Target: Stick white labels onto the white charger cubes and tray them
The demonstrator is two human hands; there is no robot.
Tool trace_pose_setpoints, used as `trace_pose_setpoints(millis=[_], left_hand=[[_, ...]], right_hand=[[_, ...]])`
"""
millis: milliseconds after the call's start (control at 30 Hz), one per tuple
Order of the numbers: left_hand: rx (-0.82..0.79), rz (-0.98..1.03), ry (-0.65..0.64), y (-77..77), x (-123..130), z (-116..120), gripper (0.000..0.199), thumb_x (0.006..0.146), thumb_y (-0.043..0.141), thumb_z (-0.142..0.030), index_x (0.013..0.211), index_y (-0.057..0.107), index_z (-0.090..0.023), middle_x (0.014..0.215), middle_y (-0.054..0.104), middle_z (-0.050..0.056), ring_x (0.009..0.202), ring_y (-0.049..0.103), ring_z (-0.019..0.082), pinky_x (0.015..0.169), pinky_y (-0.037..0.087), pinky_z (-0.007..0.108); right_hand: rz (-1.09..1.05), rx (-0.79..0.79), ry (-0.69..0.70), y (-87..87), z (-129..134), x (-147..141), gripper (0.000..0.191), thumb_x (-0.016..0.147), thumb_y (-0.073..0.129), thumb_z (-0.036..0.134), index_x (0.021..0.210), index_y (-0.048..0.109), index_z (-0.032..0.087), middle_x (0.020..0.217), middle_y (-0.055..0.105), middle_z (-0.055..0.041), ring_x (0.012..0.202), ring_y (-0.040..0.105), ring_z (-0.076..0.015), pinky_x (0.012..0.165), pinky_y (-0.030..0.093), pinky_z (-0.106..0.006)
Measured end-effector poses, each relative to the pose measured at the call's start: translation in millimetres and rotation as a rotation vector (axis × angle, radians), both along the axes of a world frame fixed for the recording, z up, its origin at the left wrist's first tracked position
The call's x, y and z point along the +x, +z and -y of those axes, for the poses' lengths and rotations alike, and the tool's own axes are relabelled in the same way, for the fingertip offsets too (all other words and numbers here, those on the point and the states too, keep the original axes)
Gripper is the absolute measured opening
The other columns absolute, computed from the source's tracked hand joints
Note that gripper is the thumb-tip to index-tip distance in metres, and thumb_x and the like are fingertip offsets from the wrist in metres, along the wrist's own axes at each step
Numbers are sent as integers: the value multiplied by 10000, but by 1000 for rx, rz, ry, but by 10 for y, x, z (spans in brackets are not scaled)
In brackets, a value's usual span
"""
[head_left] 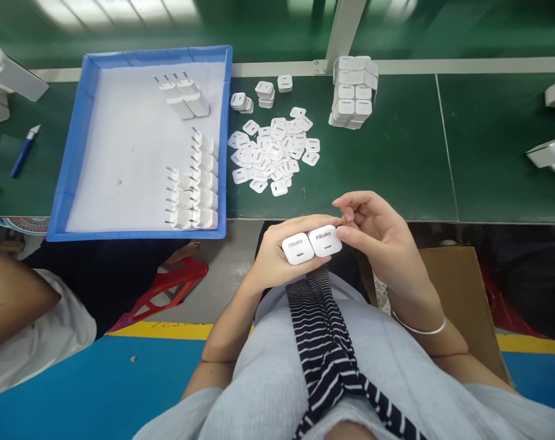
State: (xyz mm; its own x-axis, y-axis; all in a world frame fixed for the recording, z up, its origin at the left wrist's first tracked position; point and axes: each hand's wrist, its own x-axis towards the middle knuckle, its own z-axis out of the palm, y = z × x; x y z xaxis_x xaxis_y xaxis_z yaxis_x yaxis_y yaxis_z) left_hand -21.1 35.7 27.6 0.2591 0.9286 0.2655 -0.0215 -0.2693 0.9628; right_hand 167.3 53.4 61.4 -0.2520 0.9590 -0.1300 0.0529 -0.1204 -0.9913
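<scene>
Two white USB wall chargers [298,249] sit side by side in my left hand [277,244], their "Fibaks" end faces with a slot turned up toward me. Fingers and thumb of that hand are wrapped round the pair. My right hand [373,229] is at the right-hand charger [325,241], its thumb tip at the charger's edge. Its index finger stretches out loosely and nothing shows in its grasp. Beyond my hands, a loose heap of white charger end caps [277,150] lies on the green table [401,165].
A blue-rimmed tray [228,146] at left holds several pronged chargers [205,218]. Small cap stacks [264,95] stand behind the heap, a charger block [351,91] at back right. A blue pen-like knife [25,151] lies far left. Another person's arm [16,299] is at left.
</scene>
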Motion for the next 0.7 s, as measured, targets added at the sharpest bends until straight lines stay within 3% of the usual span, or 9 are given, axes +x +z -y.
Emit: trace_pose_setpoints(millis=[267, 533, 700], left_hand=[[-16, 49, -23, 0, 2, 1, 504, 773, 814, -145, 1256, 705, -240, 1248, 749, 77, 1128, 725, 215, 983, 577, 318], [71, -42, 39, 2, 5, -10, 454, 795, 801, -170, 1235, 712, -233, 1241, 754, 81, 1137, 724, 225, 992, 572, 335], [111, -137, 77, -51, 21, 6, 430, 813, 770, -162, 1234, 705, -223, 1221, 761, 78, 1133, 725, 217, 998, 572, 331]], right_hand=[[-105, -93, 41, -37, 17, -43, 254, 853, 749, 244, 1092, 666, 259, 882, 468, 1, 742, 466, -136, 644, 475, -234], [-122, -100, 51, -120, -1, -59, 229, 875, 733, 300, 1081, 650, 247, 903, 527, -3, 806, 540, -146, 683, 495, -237], [-81, -122, 110, -141, 29, -124, 391, 819, 800, 334, 1150, 604, 263, 1057, 581, -26, 931, 578, -178, 746, 528, -266]])
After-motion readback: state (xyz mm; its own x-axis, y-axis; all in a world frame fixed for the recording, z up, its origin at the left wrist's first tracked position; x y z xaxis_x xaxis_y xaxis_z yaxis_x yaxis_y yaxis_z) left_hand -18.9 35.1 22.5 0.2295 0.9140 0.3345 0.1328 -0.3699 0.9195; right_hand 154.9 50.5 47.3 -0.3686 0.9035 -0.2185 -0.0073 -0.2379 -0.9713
